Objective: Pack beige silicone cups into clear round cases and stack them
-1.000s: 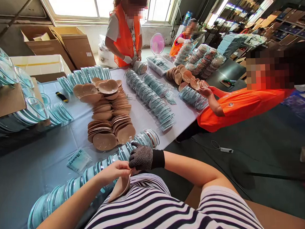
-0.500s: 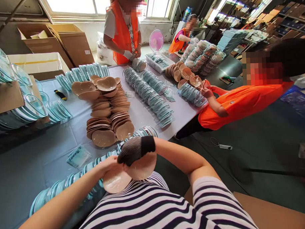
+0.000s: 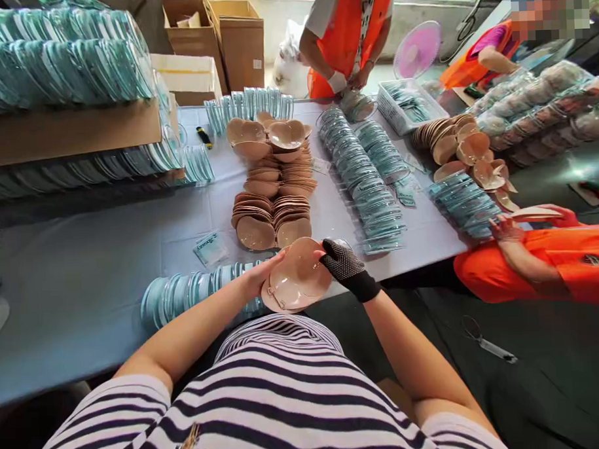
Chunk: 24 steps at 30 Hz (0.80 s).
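Nearest you, a row of clear cases [image 3: 179, 301] lines the near edge of the pale table [image 3: 84, 255], partly behind your left forearm. Just beyond lie a printed packet [image 3: 209, 249] and, to its right, a neat stack of tan cups [image 3: 294, 231]. To your left, a cardboard tray [image 3: 70, 131] carries more rows of cases; to your right, a co-worker in an orange top [image 3: 536, 262] handles a cup piece. Farther off you have a long case row [image 3: 361, 183], a small cutter [image 3: 205, 137] and a white basket [image 3: 388, 107]. Past the table stand a second co-worker in orange [image 3: 324, 73], a pink fan [image 3: 418, 50] and open boxes [image 3: 237, 40].

Your forearms angle inward and meet ahead of your striped shirt [image 3: 285, 375]. Between them you hold a bra [image 3: 301, 270] above the table's near edge. Your bare left hand [image 3: 269, 271] grips its left side, fingers mostly hidden; your gloved right hand [image 3: 345, 265] pinches its right rim.
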Each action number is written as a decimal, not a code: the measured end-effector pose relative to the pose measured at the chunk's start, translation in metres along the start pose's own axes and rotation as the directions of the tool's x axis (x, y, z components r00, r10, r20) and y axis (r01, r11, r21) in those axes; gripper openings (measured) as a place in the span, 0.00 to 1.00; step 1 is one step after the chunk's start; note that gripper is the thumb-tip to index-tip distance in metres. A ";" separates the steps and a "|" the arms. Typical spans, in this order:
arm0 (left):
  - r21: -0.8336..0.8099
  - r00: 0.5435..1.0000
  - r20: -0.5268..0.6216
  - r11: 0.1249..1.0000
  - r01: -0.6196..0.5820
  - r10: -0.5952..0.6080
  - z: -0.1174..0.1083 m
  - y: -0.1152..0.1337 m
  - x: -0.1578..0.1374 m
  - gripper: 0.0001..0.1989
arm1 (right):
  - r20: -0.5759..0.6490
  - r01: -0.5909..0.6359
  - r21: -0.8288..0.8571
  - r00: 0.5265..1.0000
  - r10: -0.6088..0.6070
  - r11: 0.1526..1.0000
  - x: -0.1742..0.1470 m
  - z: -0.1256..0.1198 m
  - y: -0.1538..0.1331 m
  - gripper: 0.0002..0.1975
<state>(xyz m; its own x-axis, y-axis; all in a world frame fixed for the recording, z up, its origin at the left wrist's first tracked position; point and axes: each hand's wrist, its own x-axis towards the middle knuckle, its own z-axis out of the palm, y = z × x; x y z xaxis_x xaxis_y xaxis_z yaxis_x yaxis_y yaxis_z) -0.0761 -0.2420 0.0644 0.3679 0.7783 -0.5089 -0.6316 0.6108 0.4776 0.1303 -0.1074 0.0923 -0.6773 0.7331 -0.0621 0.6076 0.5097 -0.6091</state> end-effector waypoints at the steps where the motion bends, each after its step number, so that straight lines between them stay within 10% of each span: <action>1: -0.056 1.000 0.009 0.998 0.007 -0.006 -0.003 -0.002 0.003 0.37 | 0.028 -0.022 -0.005 0.999 0.023 1.000 0.000 0.009 0.004 0.13; 11: -0.140 0.997 -0.030 0.988 0.061 -0.066 -0.012 -0.025 0.009 0.42 | 0.105 0.018 0.065 0.994 -0.025 0.998 0.016 0.052 -0.019 0.09; 18: -0.099 0.963 -0.238 0.983 -0.154 0.127 -0.026 -0.033 -0.014 0.35 | 0.069 -0.003 0.500 0.997 -0.036 0.866 0.050 0.080 -0.028 0.18; 24: -0.318 0.809 -0.582 0.893 -0.317 0.080 -0.053 -0.067 -0.080 0.25 | 0.420 0.236 0.018 0.880 -0.221 0.972 0.138 0.173 -0.107 0.12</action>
<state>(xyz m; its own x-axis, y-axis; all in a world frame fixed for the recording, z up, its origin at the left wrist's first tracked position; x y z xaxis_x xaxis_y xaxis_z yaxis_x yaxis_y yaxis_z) -0.0988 -0.3530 0.0353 -0.1500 0.5939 -0.7904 -0.8980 0.2525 0.3602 -0.0996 -0.1386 0.0120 -0.9047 0.3433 -0.2524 0.4235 0.6599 -0.6206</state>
